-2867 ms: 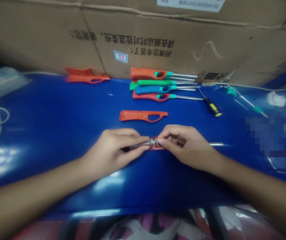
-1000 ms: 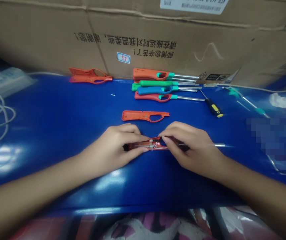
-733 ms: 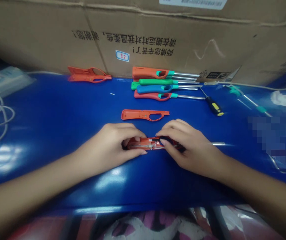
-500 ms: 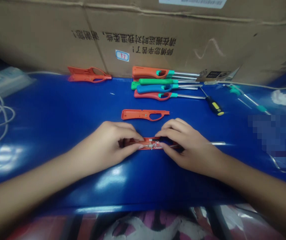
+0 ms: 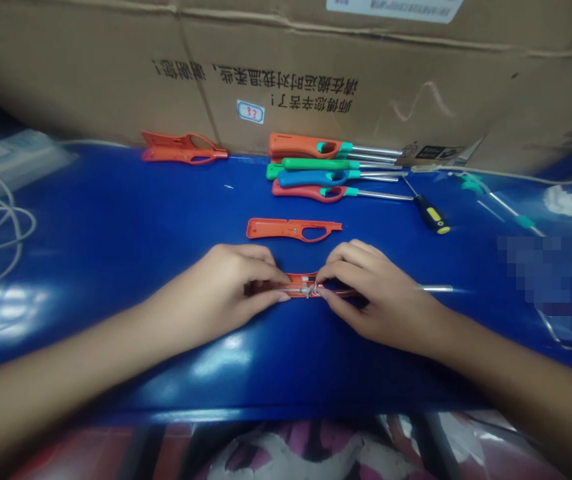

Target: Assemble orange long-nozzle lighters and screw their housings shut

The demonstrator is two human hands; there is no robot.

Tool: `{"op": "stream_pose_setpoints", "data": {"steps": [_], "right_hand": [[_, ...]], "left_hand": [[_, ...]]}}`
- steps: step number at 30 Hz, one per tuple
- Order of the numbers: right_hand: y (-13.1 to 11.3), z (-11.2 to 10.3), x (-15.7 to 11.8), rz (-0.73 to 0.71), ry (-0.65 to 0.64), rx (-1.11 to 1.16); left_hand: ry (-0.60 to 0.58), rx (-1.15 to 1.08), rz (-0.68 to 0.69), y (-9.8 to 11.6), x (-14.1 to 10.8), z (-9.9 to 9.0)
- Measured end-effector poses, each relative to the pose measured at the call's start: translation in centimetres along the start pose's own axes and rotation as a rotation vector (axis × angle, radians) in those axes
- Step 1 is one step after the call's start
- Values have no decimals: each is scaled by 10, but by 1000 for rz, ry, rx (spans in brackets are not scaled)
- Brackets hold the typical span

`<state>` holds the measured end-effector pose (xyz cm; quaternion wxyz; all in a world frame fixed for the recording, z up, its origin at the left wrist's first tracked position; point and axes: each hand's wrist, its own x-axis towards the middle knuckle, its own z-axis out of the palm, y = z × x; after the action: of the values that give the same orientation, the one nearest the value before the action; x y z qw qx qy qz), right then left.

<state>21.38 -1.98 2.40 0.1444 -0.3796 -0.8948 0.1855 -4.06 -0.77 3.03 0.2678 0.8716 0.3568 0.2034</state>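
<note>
An opened orange lighter (image 5: 299, 279) with a long metal tube lies between my hands, its inner parts and white wires showing. My left hand (image 5: 241, 277) grips the handle end, fingers on the far edge and thumb on the near one. At the tube end, my right hand (image 5: 361, 283) pinches around the wires and the inside of the shell; its fingertips partly hide what they touch. Past that hand the metal tube (image 5: 437, 289) sticks out to the right. Just beyond lies a loose orange half shell (image 5: 273, 229), hollow side up.
Several long lighters (image 5: 311, 179) lie stacked against a cardboard box (image 5: 286, 60). A black-and-yellow screwdriver (image 5: 431, 215) rests beside their tubes. Orange shell halves (image 5: 181, 148) lie further left. White cable (image 5: 1, 247) coils at the left; thin tubes with green fittings (image 5: 523, 221) lie at the right.
The whole view has shifted slightly. My right fingertips have closed in on the wires in the shell, while my left hand keeps its grip on the handle.
</note>
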Motion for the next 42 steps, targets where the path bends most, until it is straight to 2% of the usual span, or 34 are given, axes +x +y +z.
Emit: {"op": "stream_pose_setpoints", "data": {"steps": [4, 8, 23, 29, 34, 37, 39, 42], "right_hand": [[-1, 0, 0, 6, -5, 7], [-1, 0, 0, 19, -19, -10], [-2, 3, -1, 48, 22, -49], [4, -10, -1, 43, 27, 39], [7, -20, -2, 23, -60, 98], [6, -22, -1, 13, -67, 93], [8, -26, 0, 1, -12, 94], [20, -38, 3, 8, 213, -16]], "left_hand": [[28, -70, -83, -1, 1, 2], [43, -103, -105, -1, 1, 5], [17, -7, -8, 0, 2, 1], [-22, 33, -3, -1, 2, -4], [-52, 72, -3, -3, 1, -9], [-58, 83, -10, -3, -1, -10], [-57, 83, -24, -3, -2, -9], [-33, 91, -38, -4, -3, -9]]}}
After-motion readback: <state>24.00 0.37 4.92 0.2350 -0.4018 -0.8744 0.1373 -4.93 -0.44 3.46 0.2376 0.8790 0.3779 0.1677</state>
